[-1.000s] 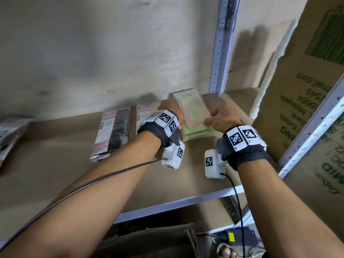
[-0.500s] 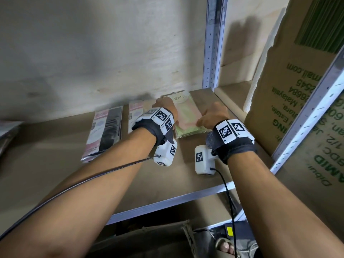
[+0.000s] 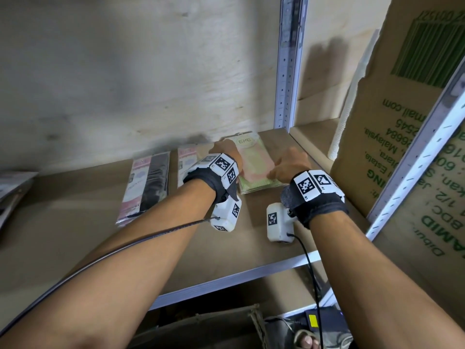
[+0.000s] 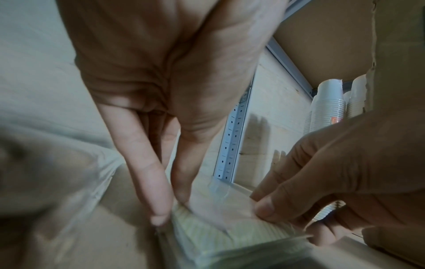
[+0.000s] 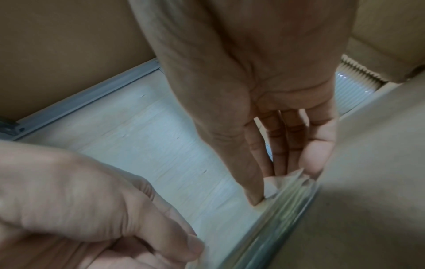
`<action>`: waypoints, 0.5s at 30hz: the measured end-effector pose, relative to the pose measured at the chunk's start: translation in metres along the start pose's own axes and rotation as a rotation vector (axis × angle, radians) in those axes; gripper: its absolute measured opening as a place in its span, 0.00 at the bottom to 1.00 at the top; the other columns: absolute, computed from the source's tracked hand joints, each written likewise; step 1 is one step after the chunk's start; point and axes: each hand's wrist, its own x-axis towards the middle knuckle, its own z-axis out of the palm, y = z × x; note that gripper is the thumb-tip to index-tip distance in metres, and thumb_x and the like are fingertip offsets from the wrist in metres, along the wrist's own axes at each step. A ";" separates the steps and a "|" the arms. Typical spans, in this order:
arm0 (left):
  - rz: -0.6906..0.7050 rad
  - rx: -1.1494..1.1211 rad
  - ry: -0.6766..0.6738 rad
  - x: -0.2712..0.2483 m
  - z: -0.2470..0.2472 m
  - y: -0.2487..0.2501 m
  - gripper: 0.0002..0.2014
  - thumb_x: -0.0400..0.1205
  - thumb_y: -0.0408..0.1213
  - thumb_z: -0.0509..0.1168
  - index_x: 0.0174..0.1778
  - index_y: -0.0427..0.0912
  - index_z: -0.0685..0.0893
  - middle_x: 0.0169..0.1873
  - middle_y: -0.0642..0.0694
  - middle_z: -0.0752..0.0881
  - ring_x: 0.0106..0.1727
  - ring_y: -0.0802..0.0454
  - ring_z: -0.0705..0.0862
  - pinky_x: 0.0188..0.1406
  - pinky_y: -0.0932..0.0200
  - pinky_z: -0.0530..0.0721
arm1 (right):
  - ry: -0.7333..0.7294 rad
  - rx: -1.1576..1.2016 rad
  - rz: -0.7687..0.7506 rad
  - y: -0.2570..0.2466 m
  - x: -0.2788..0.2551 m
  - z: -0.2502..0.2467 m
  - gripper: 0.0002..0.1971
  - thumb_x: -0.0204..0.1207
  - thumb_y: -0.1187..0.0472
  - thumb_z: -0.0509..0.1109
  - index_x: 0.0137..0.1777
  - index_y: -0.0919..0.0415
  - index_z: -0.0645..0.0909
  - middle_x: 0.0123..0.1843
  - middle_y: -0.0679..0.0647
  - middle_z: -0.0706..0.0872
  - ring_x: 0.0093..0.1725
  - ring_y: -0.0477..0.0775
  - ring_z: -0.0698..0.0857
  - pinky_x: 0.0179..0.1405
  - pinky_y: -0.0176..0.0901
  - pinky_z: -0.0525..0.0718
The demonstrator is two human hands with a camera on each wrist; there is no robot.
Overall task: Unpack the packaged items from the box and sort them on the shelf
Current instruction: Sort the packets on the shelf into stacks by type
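Observation:
A stack of green and pink packets (image 3: 254, 159) lies flat at the back right of the brown shelf board (image 3: 251, 235). My left hand (image 3: 227, 153) pinches the stack's left edge between thumb and finger, as the left wrist view shows (image 4: 171, 209). My right hand (image 3: 281, 170) pinches the right edge, thumb on top and fingers at the side (image 5: 282, 185). The stack (image 4: 230, 227) rests on the board. A black and pink packet (image 3: 148, 187) lies to the left, and a pink packet (image 3: 186, 162) lies partly behind my left wrist.
A grey upright post (image 3: 289, 71) stands right behind the stack. A big printed cardboard box (image 3: 402, 122) and a sleeve of white cups (image 3: 352, 96) close off the right side. More packets (image 3: 12, 187) lie at far left. The shelf's metal front edge (image 3: 226, 280) runs below my forearms.
Both hands stay at the stack's two edges and the stack stays on the shelf. Only the head view has shifted a little.

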 end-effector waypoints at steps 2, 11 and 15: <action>0.009 -0.060 -0.013 -0.001 -0.007 -0.004 0.24 0.79 0.41 0.76 0.66 0.31 0.82 0.60 0.41 0.89 0.61 0.48 0.89 0.58 0.60 0.86 | 0.001 -0.003 0.002 0.000 -0.002 0.000 0.21 0.73 0.60 0.80 0.64 0.68 0.85 0.64 0.64 0.86 0.65 0.62 0.83 0.65 0.48 0.83; 0.051 -0.689 0.124 -0.039 -0.089 -0.102 0.03 0.77 0.34 0.75 0.42 0.38 0.90 0.31 0.39 0.92 0.35 0.44 0.94 0.44 0.44 0.93 | 0.112 0.131 -0.260 -0.042 -0.034 0.003 0.04 0.78 0.59 0.70 0.44 0.53 0.86 0.50 0.58 0.92 0.57 0.60 0.87 0.62 0.51 0.85; -0.036 -0.794 0.225 -0.063 -0.093 -0.195 0.02 0.77 0.35 0.76 0.39 0.44 0.90 0.27 0.46 0.92 0.33 0.49 0.93 0.41 0.51 0.93 | -0.016 0.218 -0.400 -0.076 -0.063 0.031 0.05 0.78 0.58 0.72 0.41 0.52 0.84 0.37 0.51 0.91 0.32 0.45 0.87 0.40 0.43 0.87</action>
